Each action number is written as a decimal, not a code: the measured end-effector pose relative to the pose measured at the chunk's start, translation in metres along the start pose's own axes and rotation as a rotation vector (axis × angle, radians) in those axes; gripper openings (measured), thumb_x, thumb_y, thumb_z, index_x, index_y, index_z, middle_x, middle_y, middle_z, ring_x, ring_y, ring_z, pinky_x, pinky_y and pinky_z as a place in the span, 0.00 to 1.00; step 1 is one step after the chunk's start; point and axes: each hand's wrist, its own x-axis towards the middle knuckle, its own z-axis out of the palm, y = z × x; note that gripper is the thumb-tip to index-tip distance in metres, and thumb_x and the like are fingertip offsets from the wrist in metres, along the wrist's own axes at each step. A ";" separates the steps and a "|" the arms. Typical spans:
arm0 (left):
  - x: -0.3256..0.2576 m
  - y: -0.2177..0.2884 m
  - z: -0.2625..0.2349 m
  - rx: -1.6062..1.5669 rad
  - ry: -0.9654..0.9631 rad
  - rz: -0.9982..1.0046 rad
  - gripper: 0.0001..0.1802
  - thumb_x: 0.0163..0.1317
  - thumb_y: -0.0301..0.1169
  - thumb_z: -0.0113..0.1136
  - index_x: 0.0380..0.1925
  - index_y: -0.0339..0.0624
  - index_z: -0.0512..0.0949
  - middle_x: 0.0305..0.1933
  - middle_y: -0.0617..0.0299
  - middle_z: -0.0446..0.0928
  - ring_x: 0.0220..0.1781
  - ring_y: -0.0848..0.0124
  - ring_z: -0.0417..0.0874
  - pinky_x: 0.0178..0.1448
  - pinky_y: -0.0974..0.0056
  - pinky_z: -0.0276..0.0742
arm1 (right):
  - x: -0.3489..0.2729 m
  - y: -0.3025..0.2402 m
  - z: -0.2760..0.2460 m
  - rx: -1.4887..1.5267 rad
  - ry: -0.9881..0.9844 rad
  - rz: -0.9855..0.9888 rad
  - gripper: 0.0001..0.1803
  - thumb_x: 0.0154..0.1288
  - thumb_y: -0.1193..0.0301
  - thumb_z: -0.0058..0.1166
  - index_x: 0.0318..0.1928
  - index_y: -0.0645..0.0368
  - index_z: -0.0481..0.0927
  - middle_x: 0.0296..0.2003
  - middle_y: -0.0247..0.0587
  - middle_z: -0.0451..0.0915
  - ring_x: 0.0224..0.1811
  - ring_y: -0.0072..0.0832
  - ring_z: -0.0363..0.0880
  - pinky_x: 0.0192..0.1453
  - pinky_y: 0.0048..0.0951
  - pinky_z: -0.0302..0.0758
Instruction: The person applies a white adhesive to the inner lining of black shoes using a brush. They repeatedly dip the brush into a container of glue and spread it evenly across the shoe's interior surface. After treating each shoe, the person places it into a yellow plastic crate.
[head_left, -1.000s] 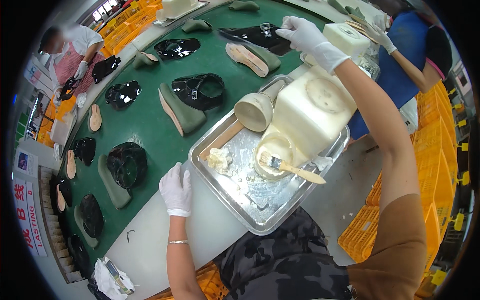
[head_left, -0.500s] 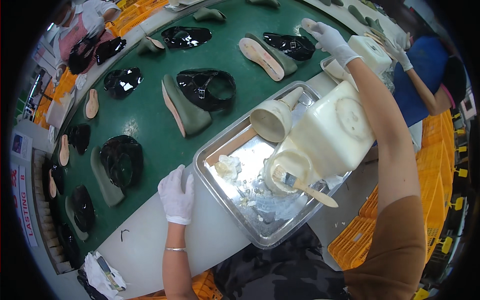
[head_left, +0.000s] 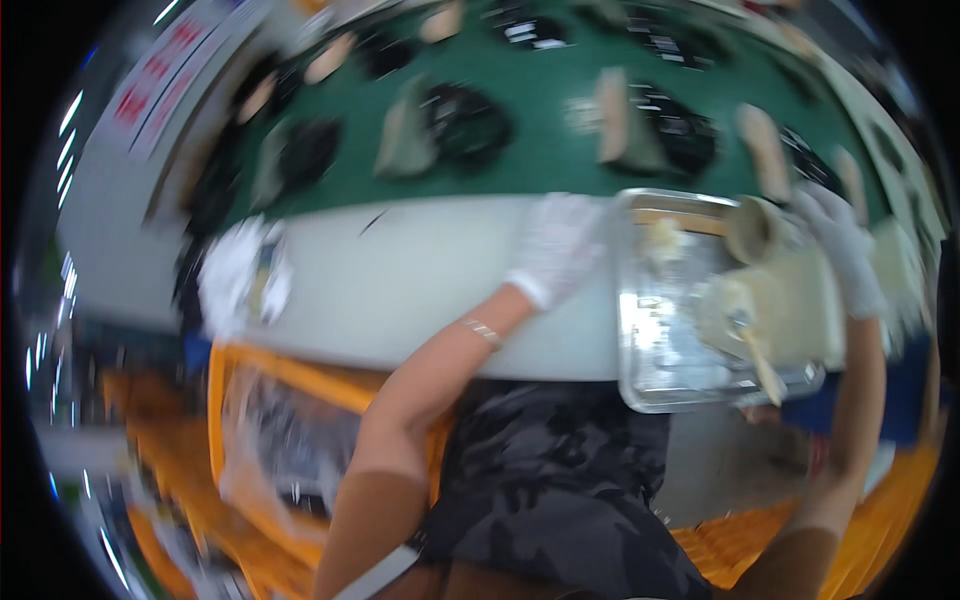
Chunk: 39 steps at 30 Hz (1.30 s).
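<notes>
My left hand (head_left: 562,245), in a white glove, rests palm down with fingers extended on the pale ledge (head_left: 440,260), close to the left rim of a metal tray (head_left: 640,392). Beyond the tray's far right corner, my gloved right hand (head_left: 838,245) is beside a shoe last with a pale sole (head_left: 850,180); blur hides whether its fingers touch it. The tray bears a cream tub lying tilted (head_left: 800,300), a cup-like funnel (head_left: 757,232), a crumpled whitish lump (head_left: 664,242) and a brush (head_left: 762,362) in a coated opening.
Across the far side runs a green surface (head_left: 550,150) with several lasts beside black glossy shoe uppers (head_left: 468,125). A white cloth (head_left: 232,275) lies at the ledge's left end. Below it is a yellow crate (head_left: 218,420) with a plastic-wrapped load.
The view has swung left and blurred, bringing the yellow crate into sight. My left hand is now nearer the tray's left rim, and my right hand is lower, closer to the funnel.
</notes>
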 end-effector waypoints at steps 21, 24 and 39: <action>-0.364 0.006 -0.214 0.220 1.103 -1.027 0.26 0.57 0.29 0.56 0.55 0.32 0.63 0.57 0.49 0.65 0.60 0.60 0.64 0.66 0.61 0.55 | 0.034 0.076 -0.009 0.175 -0.074 0.079 0.12 0.69 0.64 0.41 0.37 0.57 0.74 0.20 0.24 0.64 0.15 0.08 0.59 0.17 0.09 0.57; -0.402 0.004 -0.154 -0.020 0.908 -1.183 0.24 0.57 0.31 0.55 0.53 0.33 0.65 0.53 0.48 0.68 0.57 0.57 0.67 0.63 0.61 0.59 | 0.032 0.053 0.003 0.139 -0.050 0.107 0.12 0.68 0.62 0.42 0.37 0.56 0.74 0.20 0.25 0.65 0.15 0.10 0.59 0.19 0.11 0.59; -0.376 0.032 -0.112 -0.178 0.501 -0.954 0.10 0.57 0.28 0.53 0.37 0.33 0.75 0.37 0.47 0.77 0.41 0.56 0.78 0.48 0.61 0.72 | 0.040 0.071 -0.019 -0.028 -0.085 0.114 0.13 0.67 0.61 0.44 0.38 0.56 0.75 0.22 0.28 0.70 0.19 0.14 0.63 0.25 0.14 0.65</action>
